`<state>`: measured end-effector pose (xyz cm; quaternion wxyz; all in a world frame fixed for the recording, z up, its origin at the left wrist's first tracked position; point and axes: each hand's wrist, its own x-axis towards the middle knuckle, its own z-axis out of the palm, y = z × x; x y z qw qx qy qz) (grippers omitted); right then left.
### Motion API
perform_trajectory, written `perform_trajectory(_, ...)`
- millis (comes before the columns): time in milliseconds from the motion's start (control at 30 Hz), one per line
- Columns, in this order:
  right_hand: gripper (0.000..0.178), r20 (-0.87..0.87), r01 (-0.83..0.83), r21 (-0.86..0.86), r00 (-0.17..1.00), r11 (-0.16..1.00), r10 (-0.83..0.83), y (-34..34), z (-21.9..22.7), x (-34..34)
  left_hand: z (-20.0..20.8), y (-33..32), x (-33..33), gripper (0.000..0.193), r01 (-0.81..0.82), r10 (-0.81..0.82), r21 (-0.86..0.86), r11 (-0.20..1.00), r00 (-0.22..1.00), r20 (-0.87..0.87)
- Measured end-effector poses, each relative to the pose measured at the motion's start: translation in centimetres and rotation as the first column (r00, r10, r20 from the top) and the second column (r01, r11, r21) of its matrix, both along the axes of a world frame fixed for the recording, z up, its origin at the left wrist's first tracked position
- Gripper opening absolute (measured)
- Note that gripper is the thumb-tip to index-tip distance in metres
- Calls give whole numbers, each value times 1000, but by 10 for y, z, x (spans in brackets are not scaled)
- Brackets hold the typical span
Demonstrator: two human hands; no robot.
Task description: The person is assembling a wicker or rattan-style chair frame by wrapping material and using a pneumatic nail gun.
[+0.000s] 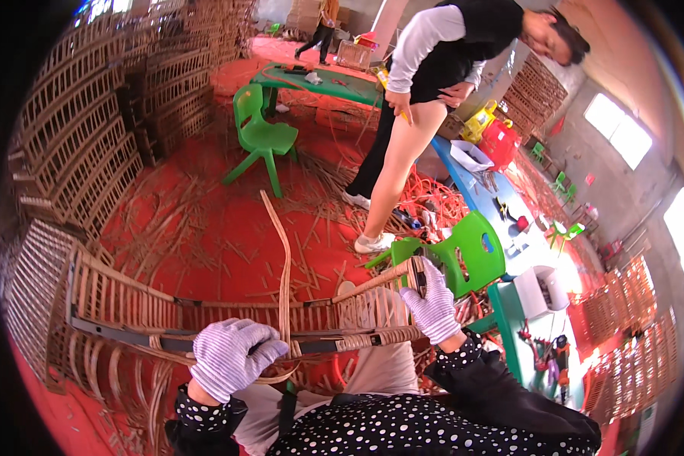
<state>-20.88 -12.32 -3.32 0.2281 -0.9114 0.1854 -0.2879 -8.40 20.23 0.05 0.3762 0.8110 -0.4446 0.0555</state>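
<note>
A long rattan frame (247,315), with dark flat bars and woven slats, lies across my lap. My left hand (235,357), in a white knitted glove, is closed at its near bar, pinching a rattan strip (283,376) that loops out below the thumb. Just right of that hand, a long rattan end (285,262) stands up from the bar. Rattan wrapping (391,337) covers the bar's right part. My right hand (433,300), gloved too, grips the frame's raised right end. The fingertips of the left hand are partly hidden.
Stacked woven racks (76,129) rise at the left. Green chairs (262,133) stand ahead and close at right. A person (425,91) bends beside a blue table (471,178). Rattan scraps litter the red floor (190,220). Tools lie on the right-hand table (517,327).
</note>
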Motion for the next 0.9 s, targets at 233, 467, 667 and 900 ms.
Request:
perform_trajectory(233, 68, 78, 45, -298, 997, 954, -22, 6, 1, 1, 3, 2, -4, 22, 135, -152, 167, 977, 984, 91)
perform_trajectory(467, 62, 102, 58, -408, 995, 911, -18, -12, 0, 23, -2, 6, 11, 39, 150, -157, 284, 947, 988, 3)
perform_trajectory(667, 48, 55, -56, -279, 996, 959, 74, -27, 17, 63, 1, -16, 24, 41, 37, -60, 237, 971, 994, 94)
perform_trajectory(900, 35, 110, -585, -418, 726, 695, 678, 58, 48, 47, -1, -33, 58, 16, 14, 30, 101, 995, 908, -419)
